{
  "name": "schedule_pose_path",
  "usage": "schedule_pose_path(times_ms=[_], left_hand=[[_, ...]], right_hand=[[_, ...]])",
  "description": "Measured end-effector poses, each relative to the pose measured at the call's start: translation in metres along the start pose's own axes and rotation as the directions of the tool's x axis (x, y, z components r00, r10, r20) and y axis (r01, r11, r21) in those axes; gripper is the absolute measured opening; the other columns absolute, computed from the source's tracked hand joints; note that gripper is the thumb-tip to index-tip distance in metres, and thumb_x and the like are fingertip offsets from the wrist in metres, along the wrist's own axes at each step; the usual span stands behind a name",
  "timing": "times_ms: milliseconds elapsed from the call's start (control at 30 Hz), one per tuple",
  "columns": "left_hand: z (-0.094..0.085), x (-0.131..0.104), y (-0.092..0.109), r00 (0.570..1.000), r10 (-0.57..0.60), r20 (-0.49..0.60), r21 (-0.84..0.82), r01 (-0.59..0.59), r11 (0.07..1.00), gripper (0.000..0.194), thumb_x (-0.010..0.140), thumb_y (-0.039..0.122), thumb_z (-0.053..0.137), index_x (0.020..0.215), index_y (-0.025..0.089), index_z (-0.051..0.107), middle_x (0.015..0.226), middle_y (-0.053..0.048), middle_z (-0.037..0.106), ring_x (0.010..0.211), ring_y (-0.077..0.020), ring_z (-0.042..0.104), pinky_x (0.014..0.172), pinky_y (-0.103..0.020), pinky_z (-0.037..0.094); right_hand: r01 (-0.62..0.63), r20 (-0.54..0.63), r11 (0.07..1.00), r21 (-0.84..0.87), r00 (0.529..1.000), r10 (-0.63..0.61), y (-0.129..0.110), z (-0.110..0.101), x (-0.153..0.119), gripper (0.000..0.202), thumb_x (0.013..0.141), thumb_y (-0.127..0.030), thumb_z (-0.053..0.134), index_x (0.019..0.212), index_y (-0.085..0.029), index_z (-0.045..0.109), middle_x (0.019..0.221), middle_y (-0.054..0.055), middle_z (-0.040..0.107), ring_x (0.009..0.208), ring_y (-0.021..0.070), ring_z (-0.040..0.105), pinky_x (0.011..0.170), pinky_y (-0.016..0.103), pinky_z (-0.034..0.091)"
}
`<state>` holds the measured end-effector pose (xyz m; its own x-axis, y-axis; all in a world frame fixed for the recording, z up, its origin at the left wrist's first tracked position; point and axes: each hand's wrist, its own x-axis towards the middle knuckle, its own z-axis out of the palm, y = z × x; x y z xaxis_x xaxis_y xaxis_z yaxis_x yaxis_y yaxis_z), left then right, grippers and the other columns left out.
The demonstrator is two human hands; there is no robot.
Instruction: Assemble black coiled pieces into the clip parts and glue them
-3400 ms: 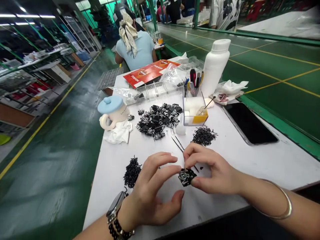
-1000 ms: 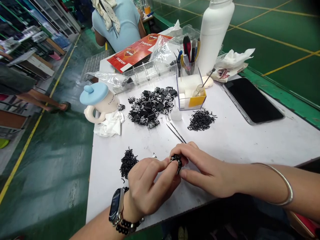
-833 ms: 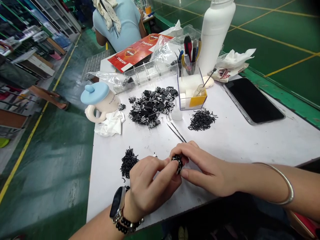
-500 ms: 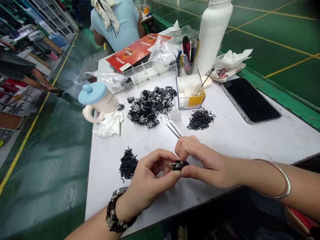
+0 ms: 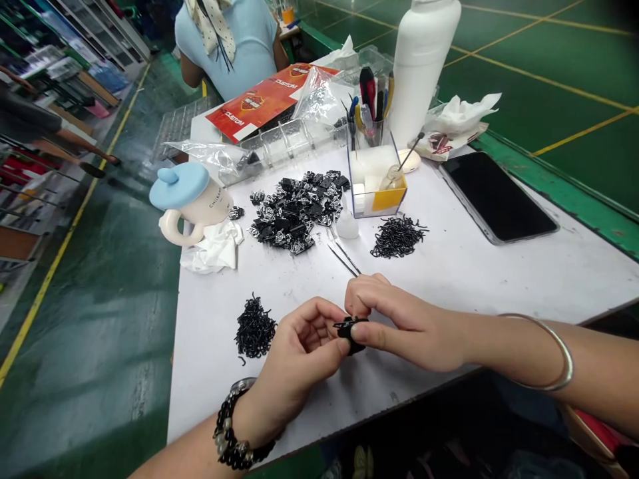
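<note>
Between my fingertips is a small black part with metal bits (image 5: pixel 352 334), held just above the table's front. My left hand (image 5: pixel 305 342) pinches it from the left, thumb below. My right hand (image 5: pixel 394 326) grips its right side with thumb and bent forefinger. Fingers cover much of the part, so its exact kind is unclear. Beyond the hands lie tweezers (image 5: pixel 344 258). A pile of small black bent pieces (image 5: pixel 254 327) is left of my left hand, and a similar pile (image 5: pixel 398 237) lies beyond my right hand. Farther back is a heap of black and metal parts (image 5: pixel 299 211).
A lidded mug (image 5: pixel 200 199) and crumpled tissue (image 5: pixel 215 247) stand at the left edge. Behind are a clear box (image 5: pixel 378 199), a tool cup (image 5: pixel 370 130), a white bottle (image 5: pixel 424 66) and a divided tray (image 5: pixel 284 143). A phone (image 5: pixel 499 196) lies right. A person (image 5: pixel 229 46) sits beyond.
The small black part has turned in my fingers, showing more of its black underside. My right thumb has shifted onto its face. In the background, a walking person's legs have moved.
</note>
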<state>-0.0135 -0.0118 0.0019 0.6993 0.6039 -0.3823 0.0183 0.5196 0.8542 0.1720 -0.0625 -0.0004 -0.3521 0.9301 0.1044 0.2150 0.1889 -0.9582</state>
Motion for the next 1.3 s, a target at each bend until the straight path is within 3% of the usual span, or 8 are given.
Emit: schedule_pose_path(times_ms=[233, 600, 700, 800, 933, 1067, 1233, 1300], left_hand=[[0.001, 0.0, -0.003, 0.997, 0.012, -0.072, 0.035, -0.01, 0.999, 0.021, 0.07, 0.025, 0.076, 0.08, 0.016, 0.059, 0.061, 0.004, 0.05, 0.05, -0.0023, 0.037, 0.046, -0.013, 0.03], [0.003, 0.001, 0.003, 0.992, -0.032, -0.124, 0.051, 0.039, 0.998, 0.02, 0.069, 0.023, 0.073, 0.081, 0.017, 0.058, 0.056, 0.006, 0.046, 0.047, -0.0022, 0.035, 0.044, -0.013, 0.028], [0.005, 0.001, 0.004, 0.989, -0.062, -0.132, 0.039, 0.067, 0.997, 0.022, 0.068, 0.023, 0.072, 0.081, 0.016, 0.056, 0.053, 0.007, 0.045, 0.043, -0.0018, 0.034, 0.041, -0.013, 0.025], [0.009, 0.003, 0.004, 0.979, -0.112, -0.169, 0.009, 0.115, 0.993, 0.023, 0.065, 0.021, 0.072, 0.079, 0.015, 0.054, 0.05, 0.008, 0.043, 0.04, -0.0015, 0.032, 0.039, -0.013, 0.023], [0.015, 0.006, 0.006, 0.965, -0.184, -0.187, -0.068, 0.174, 0.982, 0.025, 0.063, 0.018, 0.07, 0.079, 0.016, 0.051, 0.047, 0.01, 0.039, 0.037, -0.0005, 0.024, 0.036, -0.013, 0.018], [0.016, 0.006, 0.007, 0.959, -0.21, -0.191, -0.107, 0.192, 0.975, 0.026, 0.064, 0.017, 0.07, 0.08, 0.016, 0.05, 0.046, 0.012, 0.035, 0.037, 0.0002, 0.019, 0.037, -0.013, 0.015], [0.014, 0.005, 0.007, 0.959, -0.22, -0.18, -0.134, 0.198, 0.971, 0.026, 0.065, 0.017, 0.07, 0.08, 0.016, 0.049, 0.047, 0.011, 0.034, 0.038, -0.0002, 0.019, 0.036, -0.013, 0.014], [0.014, 0.006, 0.008, 0.954, -0.227, -0.194, -0.167, 0.196, 0.966, 0.028, 0.064, 0.016, 0.07, 0.082, 0.016, 0.049, 0.048, 0.011, 0.034, 0.039, -0.0004, 0.019, 0.036, -0.013, 0.014]], right_hand=[[-0.044, -0.008, 0.998, -0.037, 0.999, 0.043, 0.002, 0.001, 0.002, 0.04, 0.095, -0.052, 0.032, 0.077, -0.017, 0.04, 0.079, 0.0, 0.044, 0.078, 0.0149, 0.038, 0.078, 0.034, 0.028], [-0.087, -0.101, 0.996, -0.017, 0.991, 0.084, 0.003, 0.001, 0.001, 0.029, 0.092, -0.045, 0.045, 0.082, -0.018, 0.047, 0.082, 0.001, 0.05, 0.081, 0.0154, 0.043, 0.075, 0.032, 0.033], [-0.077, -0.215, 0.997, 0.002, 0.974, 0.076, 0.006, -0.001, 0.001, 0.019, 0.091, -0.037, 0.049, 0.086, -0.019, 0.049, 0.083, 0.001, 0.051, 0.079, 0.0146, 0.045, 0.072, 0.03, 0.037], [-0.046, -0.405, 0.987, -0.152, 0.914, -0.02, 0.011, -0.007, 0.004, 0.013, 0.089, -0.032, 0.05, 0.09, -0.018, 0.048, 0.084, 0.002, 0.05, 0.078, 0.0148, 0.046, 0.073, 0.031, 0.038], [-0.104, -0.572, 0.929, -0.356, 0.81, -0.129, 0.016, -0.017, 0.014, 0.026, 0.083, -0.026, 0.054, 0.105, -0.017, 0.044, 0.095, 0.005, 0.05, 0.081, 0.0166, 0.048, 0.076, 0.034, 0.041], [-0.296, -0.537, 0.832, -0.469, 0.844, -0.003, 0.015, -0.023, 0.024, 0.051, 0.079, -0.027, 0.057, 0.123, -0.014, 0.035, 0.107, 0.01, 0.052, 0.082, 0.0197, 0.052, 0.067, 0.033, 0.043], [-0.443, -0.528, 0.66, -0.607, 0.845, 0.082, 0.006, -0.026, 0.031, 0.049, 0.08, -0.036, 0.056, 0.12, -0.014, 0.039, 0.103, 0.011, 0.056, 0.072, 0.0214, 0.054, 0.058, 0.032, 0.037], [-0.447, -0.547, 0.658, -0.606, 0.835, 0.063, 0.001, -0.027, 0.03, 0.039, 0.079, -0.034, 0.056, 0.11, -0.015, 0.042, 0.093, 0.009, 0.056, 0.067, 0.0198, 0.052, 0.056, 0.031, 0.035]])
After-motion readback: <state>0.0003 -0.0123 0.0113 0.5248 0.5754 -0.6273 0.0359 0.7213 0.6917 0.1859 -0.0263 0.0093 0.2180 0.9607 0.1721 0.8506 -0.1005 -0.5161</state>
